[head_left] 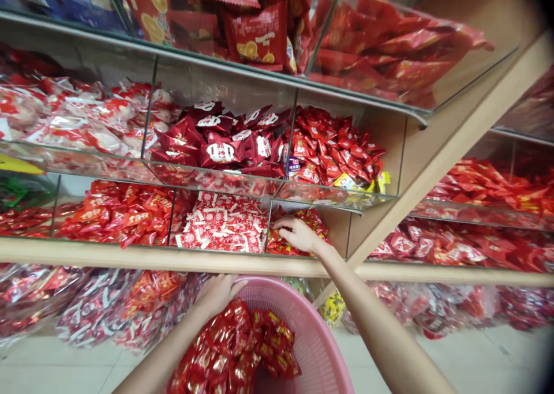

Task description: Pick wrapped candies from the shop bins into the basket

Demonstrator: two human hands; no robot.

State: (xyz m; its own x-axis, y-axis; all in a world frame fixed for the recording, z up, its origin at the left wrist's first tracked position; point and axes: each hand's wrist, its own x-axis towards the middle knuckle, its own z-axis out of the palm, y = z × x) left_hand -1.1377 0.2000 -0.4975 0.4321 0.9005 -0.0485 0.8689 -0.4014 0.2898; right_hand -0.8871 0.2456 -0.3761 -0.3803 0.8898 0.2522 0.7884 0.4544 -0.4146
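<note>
A pink plastic basket [322, 330] stands low in front of me, holding a heap of red-wrapped candies [229, 348] with gold print. My left hand [220, 293] grips its far rim, thumb along the edge; its other fingertips are partly hidden. Up in the bottom-row shelf compartment, my right hand [296, 234] is just above small red and yellow wrapped candies [318, 224]. Its fingers are bent a little and apart, with nothing visible between them. Left of that compartment, behind a clear divider, lie white-and-red wrapped candies [225, 224].
Glass-fronted shelves hold dark red packets [223, 149], red packets [331, 146] and orange-printed bags [255, 36]. A slanting wooden upright [433, 169] stands to the right. The wooden shelf edge [108, 255] runs above plastic bags of candy [95, 301] on the tiled floor [56, 376].
</note>
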